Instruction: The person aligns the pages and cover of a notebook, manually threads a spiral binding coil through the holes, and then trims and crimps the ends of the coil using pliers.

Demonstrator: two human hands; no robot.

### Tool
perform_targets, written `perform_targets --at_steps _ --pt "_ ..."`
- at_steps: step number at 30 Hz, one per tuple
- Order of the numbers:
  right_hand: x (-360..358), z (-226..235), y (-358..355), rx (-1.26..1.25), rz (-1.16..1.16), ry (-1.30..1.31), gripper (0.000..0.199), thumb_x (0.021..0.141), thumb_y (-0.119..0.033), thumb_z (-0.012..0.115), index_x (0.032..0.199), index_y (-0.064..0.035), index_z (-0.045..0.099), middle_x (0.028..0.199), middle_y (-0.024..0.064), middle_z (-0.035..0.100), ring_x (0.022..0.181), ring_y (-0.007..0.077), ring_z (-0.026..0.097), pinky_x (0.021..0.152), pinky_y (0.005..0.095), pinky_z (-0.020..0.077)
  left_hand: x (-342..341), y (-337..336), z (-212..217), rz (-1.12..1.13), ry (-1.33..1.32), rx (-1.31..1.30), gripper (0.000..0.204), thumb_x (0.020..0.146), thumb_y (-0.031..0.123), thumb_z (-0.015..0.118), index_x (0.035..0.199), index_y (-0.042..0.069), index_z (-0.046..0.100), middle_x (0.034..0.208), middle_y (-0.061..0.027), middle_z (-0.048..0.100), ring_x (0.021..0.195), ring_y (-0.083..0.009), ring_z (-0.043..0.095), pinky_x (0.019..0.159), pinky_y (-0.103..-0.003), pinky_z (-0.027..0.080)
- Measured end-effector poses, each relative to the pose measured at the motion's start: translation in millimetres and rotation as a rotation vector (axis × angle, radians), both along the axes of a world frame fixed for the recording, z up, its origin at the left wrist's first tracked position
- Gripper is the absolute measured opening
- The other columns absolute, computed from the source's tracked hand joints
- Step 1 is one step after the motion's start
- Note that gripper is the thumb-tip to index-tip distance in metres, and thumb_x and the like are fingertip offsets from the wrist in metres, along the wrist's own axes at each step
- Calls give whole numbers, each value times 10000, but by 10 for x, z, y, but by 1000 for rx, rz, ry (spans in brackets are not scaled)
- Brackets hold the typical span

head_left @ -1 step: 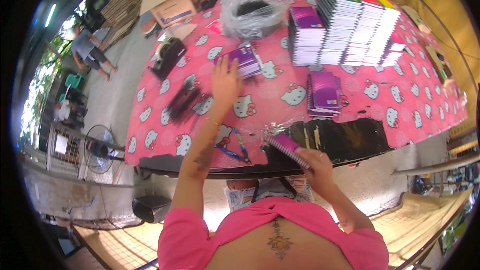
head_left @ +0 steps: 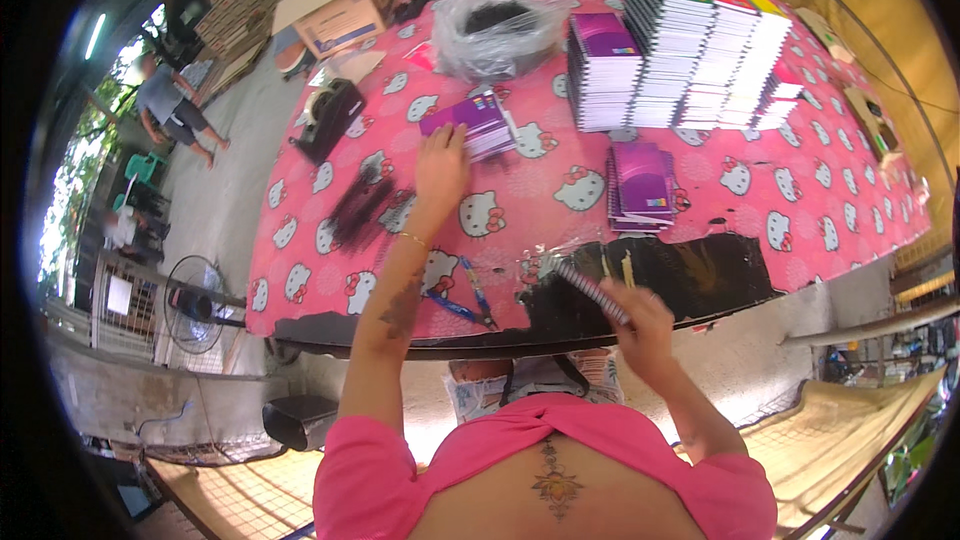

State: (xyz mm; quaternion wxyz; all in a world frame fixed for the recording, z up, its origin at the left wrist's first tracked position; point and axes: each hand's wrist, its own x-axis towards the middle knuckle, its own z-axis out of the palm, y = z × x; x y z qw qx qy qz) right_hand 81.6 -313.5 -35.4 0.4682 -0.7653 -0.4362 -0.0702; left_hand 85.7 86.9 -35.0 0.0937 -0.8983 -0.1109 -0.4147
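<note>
Just beyond the spread fingertips of the outstretched left hand (head_left: 441, 168) lies a small pile of purple-covered spiral notebooks (head_left: 478, 124), within easy reach, while the right hand (head_left: 640, 320) grips another spiral-bound notebook (head_left: 592, 292) by its edge near the table's front.

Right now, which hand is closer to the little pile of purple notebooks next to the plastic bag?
Left. The left hand touches the edge of the purple notebooks. The right hand is far back at the table's near edge, holding a spiral-bound notebook.
</note>
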Motion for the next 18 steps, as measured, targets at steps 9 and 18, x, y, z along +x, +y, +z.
perform_targets --at_steps 9,18 --pt "1623 322 251 503 34 376 375 820 101 575 1152 -24 697 1151 90 662 993 183 632 849 315 500 53 140 38 -105 189 -166 321 891 98 630 1209 66 665 1181 -139 686 1054 -325 649 913 -424 527" --pt "2537 -439 251 179 -167 461 403 876 -94 606 1267 5 631 1168 119 658 1083 216 607 945 306 467 82 97 102 -124 200 -145 282 847 40 603 1121 48 673 1049 -137 700 951 -331 649 844 -436 525"
